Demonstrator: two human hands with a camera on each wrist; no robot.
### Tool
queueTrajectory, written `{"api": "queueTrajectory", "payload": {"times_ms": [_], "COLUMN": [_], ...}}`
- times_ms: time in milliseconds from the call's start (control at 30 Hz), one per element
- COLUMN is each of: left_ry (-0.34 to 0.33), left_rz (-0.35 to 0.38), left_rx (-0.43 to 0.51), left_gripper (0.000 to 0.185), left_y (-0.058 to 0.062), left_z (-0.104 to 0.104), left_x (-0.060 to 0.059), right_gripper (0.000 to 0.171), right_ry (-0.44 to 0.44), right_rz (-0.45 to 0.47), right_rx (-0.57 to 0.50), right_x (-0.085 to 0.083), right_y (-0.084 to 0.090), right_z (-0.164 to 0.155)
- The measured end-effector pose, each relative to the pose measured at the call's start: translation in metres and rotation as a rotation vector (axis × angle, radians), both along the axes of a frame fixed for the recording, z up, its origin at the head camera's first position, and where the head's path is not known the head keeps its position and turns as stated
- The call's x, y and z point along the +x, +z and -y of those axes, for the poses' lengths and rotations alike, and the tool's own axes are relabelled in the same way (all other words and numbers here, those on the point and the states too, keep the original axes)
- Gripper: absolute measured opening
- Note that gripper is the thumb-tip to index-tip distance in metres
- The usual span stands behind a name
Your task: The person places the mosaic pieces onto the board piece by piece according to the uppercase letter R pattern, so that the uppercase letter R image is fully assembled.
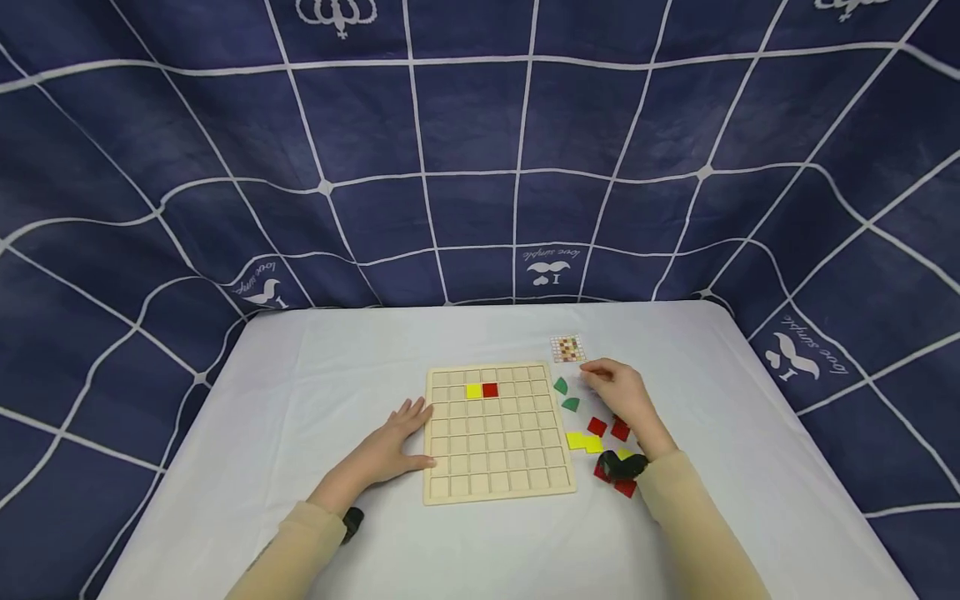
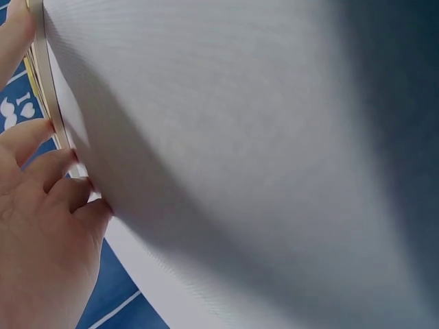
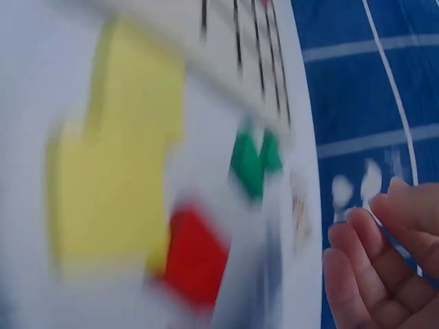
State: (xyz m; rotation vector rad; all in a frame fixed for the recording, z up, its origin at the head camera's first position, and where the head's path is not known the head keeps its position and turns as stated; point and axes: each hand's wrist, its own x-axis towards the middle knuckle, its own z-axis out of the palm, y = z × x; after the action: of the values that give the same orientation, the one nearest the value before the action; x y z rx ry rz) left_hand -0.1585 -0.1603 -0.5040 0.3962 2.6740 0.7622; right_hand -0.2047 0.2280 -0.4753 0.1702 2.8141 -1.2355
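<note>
Sleeves nearest, then the table (image 1: pixel 315 367). Left hand (image 1: pixel 390 446) lies flat, fingers spread, against the board (image 1: pixel 495 433)'s left edge, probably steadying it. Right hand (image 1: pixel 622 396) hovers over loose tiles (image 1: pixel 592 437) right of the board; can't tell if its grip pinches anything.

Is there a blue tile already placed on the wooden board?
No, the wooden board holds only a yellow tile and a red tile, side by side.
</note>
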Motion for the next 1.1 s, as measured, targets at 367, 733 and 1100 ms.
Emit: {"api": "queueTrajectory", "payload": {"times_ms": [367,733,1100], "left_ry": [-0.002,-0.008,-0.009], "left_rz": [0.003,0.004,-0.008], "left_rx": [0.042,0.059,0.04], "left_gripper": [0.093,0.093,0.092], "left_y": [0.002,-0.004,0.0], "left_z": [0.01,0.005,0.002], "left_x": [0.006,0.012,0.005], "right_gripper": [0.035,0.04,0.033], "right_ry": [-0.157,-0.153,-0.194], "right_rz": [0.086,0.144,0.155], "right_rx": [0.027,0.066,0.093], "right_x": [0.014,0.021,0.014], "right_y": [-0.016,-0.03,-0.019], "right_z": [-0.05,-0.049,-0.038]}}
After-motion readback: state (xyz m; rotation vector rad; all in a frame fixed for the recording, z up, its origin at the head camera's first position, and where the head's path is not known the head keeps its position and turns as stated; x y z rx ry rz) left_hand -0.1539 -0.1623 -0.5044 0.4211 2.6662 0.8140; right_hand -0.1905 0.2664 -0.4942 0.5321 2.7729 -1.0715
